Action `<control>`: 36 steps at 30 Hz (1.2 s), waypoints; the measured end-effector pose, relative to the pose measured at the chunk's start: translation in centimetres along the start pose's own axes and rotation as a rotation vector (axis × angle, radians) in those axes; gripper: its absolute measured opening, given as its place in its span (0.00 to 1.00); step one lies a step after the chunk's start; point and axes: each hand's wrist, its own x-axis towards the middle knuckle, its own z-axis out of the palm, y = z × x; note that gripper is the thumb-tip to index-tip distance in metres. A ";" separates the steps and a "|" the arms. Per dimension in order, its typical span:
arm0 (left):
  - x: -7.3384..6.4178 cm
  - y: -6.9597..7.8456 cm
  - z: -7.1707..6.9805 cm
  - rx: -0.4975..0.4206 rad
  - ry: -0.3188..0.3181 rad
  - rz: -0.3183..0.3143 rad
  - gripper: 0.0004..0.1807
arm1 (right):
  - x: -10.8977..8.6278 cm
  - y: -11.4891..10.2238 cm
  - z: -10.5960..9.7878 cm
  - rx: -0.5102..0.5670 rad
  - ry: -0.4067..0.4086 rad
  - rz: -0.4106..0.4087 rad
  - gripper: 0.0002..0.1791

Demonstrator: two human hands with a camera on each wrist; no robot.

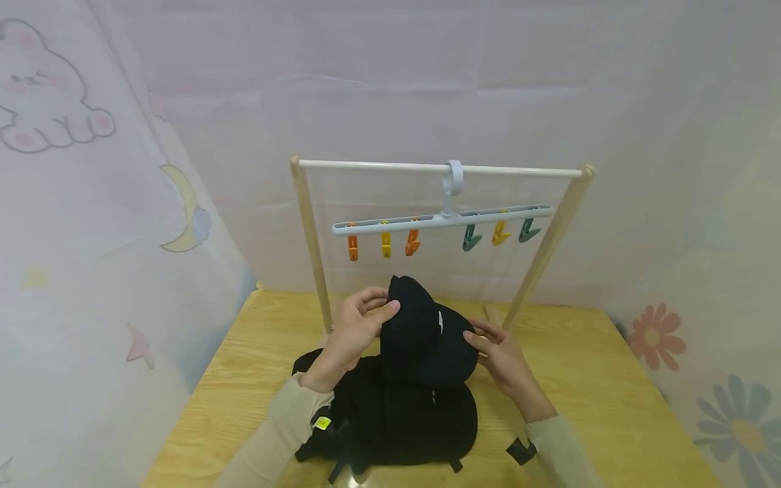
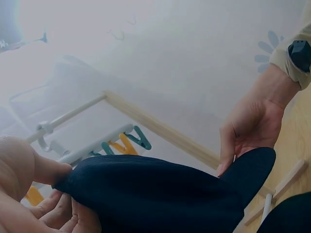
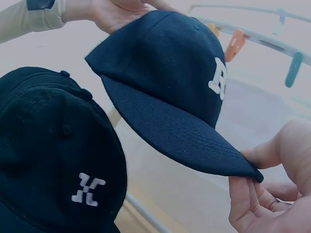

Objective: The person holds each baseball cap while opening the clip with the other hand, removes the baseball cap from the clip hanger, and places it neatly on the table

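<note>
Between both hands a dark baseball cap (image 1: 410, 332) is held up, with a white letter (image 3: 218, 78) on the front of its crown. My left hand (image 1: 354, 331) pinches the crown's edge at the left, thumb on the near side. At the other end my right hand (image 1: 503, 362) grips the brim (image 3: 184, 141) near its edge between thumb and fingers. More black caps (image 1: 421, 427) lie below on the table, partly overlapped by the held one. One cap (image 3: 53, 145) bears a white X-shaped mark in the right wrist view.
Behind the hands stands a wooden rack with a white rod (image 1: 378, 165). From it hangs a pale clip hanger (image 1: 396, 225), slightly tilted, with several orange, yellow and green clips (image 1: 412, 242). The wooden table (image 1: 256, 339) meets patterned cloth walls at the back and sides.
</note>
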 end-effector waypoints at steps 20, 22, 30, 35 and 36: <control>-2.9 -0.2 2.3 0.015 -0.159 -0.064 0.23 | -3.9 0.9 -4.2 0.014 -0.083 -0.036 0.30; -3.1 -0.3 2.5 0.010 -0.174 -0.065 0.23 | -4.0 1.1 -4.6 0.005 -0.091 -0.039 0.31; -4.1 -0.8 3.1 -0.034 -0.197 -0.096 0.23 | -4.4 2.1 -5.1 0.002 -0.103 -0.024 0.31; -4.5 -1.4 3.3 -0.054 -0.205 -0.111 0.23 | -4.5 2.8 -5.2 -0.016 -0.093 -0.003 0.35; -4.6 -1.6 3.3 -0.057 -0.207 -0.118 0.23 | -4.5 3.0 -5.2 -0.016 -0.091 0.004 0.35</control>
